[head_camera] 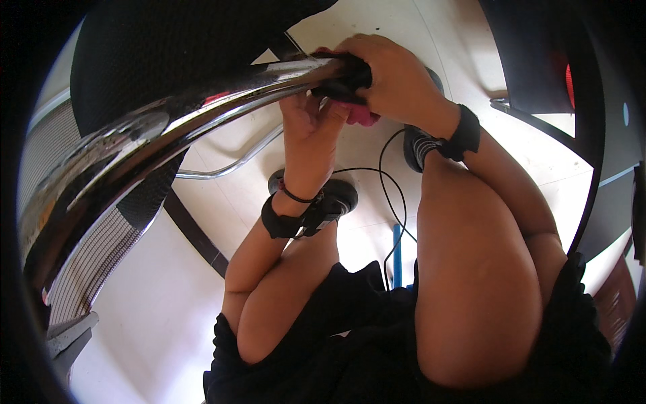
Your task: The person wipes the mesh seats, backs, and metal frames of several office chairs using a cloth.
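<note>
A shiny chrome tube [282, 81], part of what looks like chair framing, curves from the left rim to a black end piece [348, 76]. My right hand [398, 76] wraps over that end piece from above, thumb on its near side. From below, my left hand [313, 116] reaches up with bent fingers and pinches a pink cloth [362, 115] under the tube. Some fingertips of both hands are hidden behind the tube and cloth. Against the tube's far side lies a black textured seat or backrest [151, 55].
A thin black cable [404, 197] loops above the pale tiled floor [227, 202] between my legs. A blue bar [397, 252] stands below it. Dark furniture panels [588, 101] rise on the right. At left is a mesh panel [108, 252]; a bent metal tube [217, 174] runs near the floor.
</note>
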`<state>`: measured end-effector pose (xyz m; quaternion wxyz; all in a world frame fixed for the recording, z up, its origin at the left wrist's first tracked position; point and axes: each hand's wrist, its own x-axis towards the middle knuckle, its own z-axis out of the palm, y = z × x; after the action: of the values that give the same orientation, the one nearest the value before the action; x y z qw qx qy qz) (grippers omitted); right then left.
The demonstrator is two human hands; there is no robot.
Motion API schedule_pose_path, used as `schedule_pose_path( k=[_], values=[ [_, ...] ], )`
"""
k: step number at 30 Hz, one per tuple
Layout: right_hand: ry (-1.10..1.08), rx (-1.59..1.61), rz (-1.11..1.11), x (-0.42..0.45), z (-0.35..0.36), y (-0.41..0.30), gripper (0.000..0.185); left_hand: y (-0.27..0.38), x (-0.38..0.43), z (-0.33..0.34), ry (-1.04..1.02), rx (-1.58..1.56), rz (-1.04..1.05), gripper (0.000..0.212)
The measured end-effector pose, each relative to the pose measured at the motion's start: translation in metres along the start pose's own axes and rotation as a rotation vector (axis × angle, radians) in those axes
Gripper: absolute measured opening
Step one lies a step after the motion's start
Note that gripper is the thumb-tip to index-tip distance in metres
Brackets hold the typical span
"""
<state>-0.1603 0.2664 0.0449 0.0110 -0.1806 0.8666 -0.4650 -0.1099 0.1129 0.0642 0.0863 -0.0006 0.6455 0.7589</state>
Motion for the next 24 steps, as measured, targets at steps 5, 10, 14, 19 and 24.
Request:
schedule_pose_path(
  k=[5,10,14,19,24],
  values=[
    [0.001,0.14,0.016,0.002,-0.007,-0.012,0.04,0.009,0.001,-0.006,0.06,0.018,-0.006,0.054],
    [-0.155,0.094,0.16,-0.005,0.016,0.038,0.04,0.02,-0.009,0.001,0.139,0.135,0.347,0.059],
    [-0.036,0.109,0.148,-0.021,0.033,0.065,0.039,0.019,-0.006,0.001,0.115,0.187,0.479,0.059],
    [-0.026,0.18,0.138,-0.008,0.008,0.012,0.042,0.01,0.003,0.0,0.063,0.131,0.165,0.052],
    [0.082,0.3,0.051,-0.006,0.012,0.009,0.044,0.007,0.004,-0.001,0.044,0.288,0.201,0.05]
  ],
)
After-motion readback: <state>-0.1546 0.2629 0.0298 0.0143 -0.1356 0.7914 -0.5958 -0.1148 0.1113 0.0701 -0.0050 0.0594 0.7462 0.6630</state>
